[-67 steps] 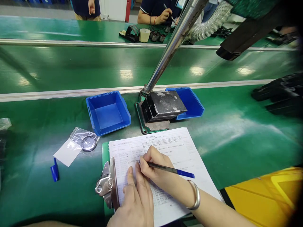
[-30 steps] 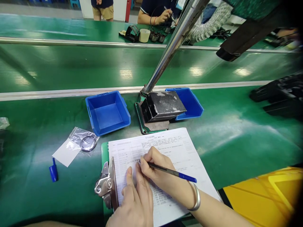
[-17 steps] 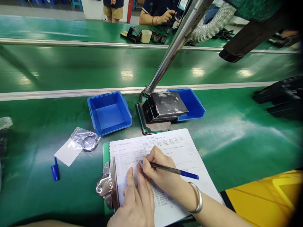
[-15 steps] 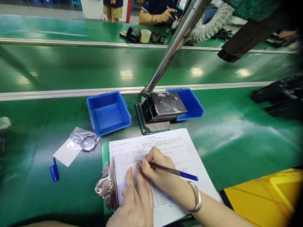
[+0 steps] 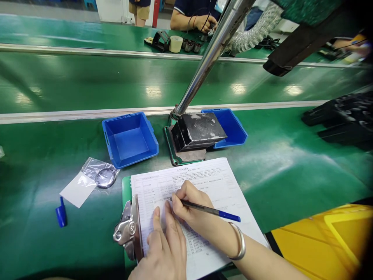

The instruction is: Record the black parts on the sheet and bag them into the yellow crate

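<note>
Near edge of the green bench: clipboard lying flat, turned so its metal clip faces the bench's left end, printed sheets under it. Right hand over the middle of the sheets, thumb and fingers closed in a writing pinch around a pen; tip down at a handwritten line, blue end slanting back toward the wrist, which wears a silver bangle. Left hand palm down on the sheets just beside the clip, two fingers stretched forward and slightly parted, the foremost tip close by the pen point; it rests on paper and grips nothing. Toward the bench's left end, a blue pen cap, then a white card touching a clear bag with a dark ring in it. Nearer the far edge, a blue bin; right of it a metal pole on a base with a worn black block, which partly hides a second blue bin. Past the far edge, across another green surface, a co-worker's hand holds something too small to make out.
</note>
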